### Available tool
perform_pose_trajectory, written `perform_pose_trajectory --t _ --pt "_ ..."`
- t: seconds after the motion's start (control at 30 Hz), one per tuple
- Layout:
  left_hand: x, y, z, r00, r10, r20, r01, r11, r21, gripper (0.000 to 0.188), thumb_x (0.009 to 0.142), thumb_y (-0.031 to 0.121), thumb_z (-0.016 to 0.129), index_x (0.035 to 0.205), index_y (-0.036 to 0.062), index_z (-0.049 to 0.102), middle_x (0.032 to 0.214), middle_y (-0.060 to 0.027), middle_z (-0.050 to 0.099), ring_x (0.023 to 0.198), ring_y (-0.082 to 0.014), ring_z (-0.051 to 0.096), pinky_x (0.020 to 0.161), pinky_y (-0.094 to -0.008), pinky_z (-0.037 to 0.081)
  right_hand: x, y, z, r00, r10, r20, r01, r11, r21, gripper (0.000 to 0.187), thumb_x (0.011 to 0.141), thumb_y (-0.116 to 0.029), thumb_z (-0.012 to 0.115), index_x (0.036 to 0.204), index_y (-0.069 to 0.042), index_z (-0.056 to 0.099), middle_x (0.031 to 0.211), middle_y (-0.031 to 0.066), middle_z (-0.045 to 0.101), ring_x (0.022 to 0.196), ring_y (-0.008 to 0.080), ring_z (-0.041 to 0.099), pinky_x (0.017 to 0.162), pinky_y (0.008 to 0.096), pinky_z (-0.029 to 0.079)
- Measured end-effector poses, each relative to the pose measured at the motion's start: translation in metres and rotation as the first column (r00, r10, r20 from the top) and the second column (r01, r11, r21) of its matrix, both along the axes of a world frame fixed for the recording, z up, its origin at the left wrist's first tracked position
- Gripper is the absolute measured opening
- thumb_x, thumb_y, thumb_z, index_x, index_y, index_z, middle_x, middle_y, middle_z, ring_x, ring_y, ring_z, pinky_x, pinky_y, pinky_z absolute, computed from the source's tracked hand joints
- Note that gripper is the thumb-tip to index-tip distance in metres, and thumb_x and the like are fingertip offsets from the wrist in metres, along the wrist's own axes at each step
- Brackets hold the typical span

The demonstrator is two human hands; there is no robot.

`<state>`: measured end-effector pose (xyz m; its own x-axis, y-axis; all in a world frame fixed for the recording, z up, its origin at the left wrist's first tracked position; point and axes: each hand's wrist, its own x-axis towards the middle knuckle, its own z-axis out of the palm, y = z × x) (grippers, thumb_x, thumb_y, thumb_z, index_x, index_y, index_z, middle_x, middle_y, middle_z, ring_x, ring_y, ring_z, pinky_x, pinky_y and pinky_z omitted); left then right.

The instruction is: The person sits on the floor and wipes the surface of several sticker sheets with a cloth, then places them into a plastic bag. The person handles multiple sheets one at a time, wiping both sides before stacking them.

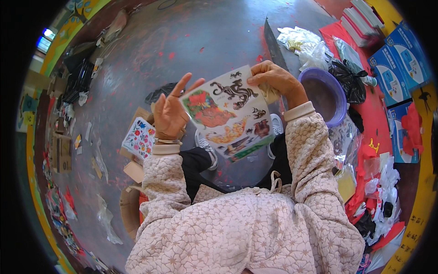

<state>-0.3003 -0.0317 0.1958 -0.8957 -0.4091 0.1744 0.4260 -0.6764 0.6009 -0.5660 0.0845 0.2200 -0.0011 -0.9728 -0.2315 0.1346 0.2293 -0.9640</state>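
My right hand (277, 82) pinches the upper right corner of a white sticker sheet (228, 112) printed with dark dragon-like and animal figures and coloured pictures. The sheet hangs tilted in front of me, above my shoes. My left hand (172, 112) is beside the sheet's left edge, palm up and fingers spread, holding nothing; whether it brushes the sheet I cannot tell. Below and left of that hand, a sheet with a bright flower pattern (139, 138) lies on an open cardboard box (133, 170).
A purple basin (341, 93) stands to the right, next to a black plastic bag (350, 82). Blue cartons (391, 81) are stacked at the far right. Another cardboard box (128, 212) is near my left elbow. Plastic wrapping (107, 221) and scraps litter the floor (214, 41).
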Motion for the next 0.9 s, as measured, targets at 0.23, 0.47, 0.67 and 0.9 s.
perform_pose_trajectory --t 0.23,0.47,0.67,0.9 --pt "0.001 -0.016 0.018 0.823 0.386 0.417 0.288 0.350 -0.891 0.070 0.069 0.036 0.068 0.126 0.0053 0.042 0.136 -0.0148 0.033 0.125 -0.0272 0.033 0.101 -0.0388 0.026 0.023 -0.009 -0.001 0.842 0.331 -0.426 -0.378 0.925 -0.030 0.031 0.069 -0.009 0.063 0.096 0.007 0.062 0.081 0.0101 0.065 0.065 0.0115 0.059 0.059 0.0233 0.048" --pt "-0.014 0.003 0.001 0.555 -0.081 0.828 0.739 0.505 -0.446 0.031 0.075 0.013 0.065 0.102 -0.0008 0.058 0.100 -0.0055 0.059 0.088 -0.0128 0.055 0.077 -0.0258 0.044 0.042 -0.020 -0.007 0.793 0.368 -0.485 -0.425 0.905 -0.007 0.028 0.068 -0.010 0.063 0.091 0.006 0.064 0.078 0.0091 0.065 0.062 0.0105 0.058 0.057 0.0229 0.048" --pt "0.003 -0.002 -0.019 0.842 -0.087 0.532 0.149 0.986 -0.074 0.038 0.076 -0.001 0.055 0.114 -0.0009 0.048 0.101 -0.0103 0.058 0.087 -0.0188 0.059 0.075 -0.0337 0.050 0.002 -0.024 -0.009 0.799 -0.555 -0.232 0.492 0.825 -0.280 0.022 0.075 -0.019 0.062 0.084 0.001 0.063 0.070 0.0079 0.061 0.062 0.0128 0.058 0.060 0.0276 0.047" --pt "-0.011 0.007 -0.020 0.950 -0.168 0.262 0.112 0.970 0.217 0.045 0.074 -0.005 0.050 0.118 -0.0013 0.041 0.106 -0.0145 0.055 0.095 -0.0254 0.058 0.084 -0.0404 0.048 0.112 -0.014 0.006 0.699 -0.639 -0.323 0.160 0.579 -0.800 0.016 0.072 -0.010 0.060 0.088 -0.006 0.060 0.087 0.0104 0.058 0.081 0.0268 0.058 0.074 0.0346 0.047"
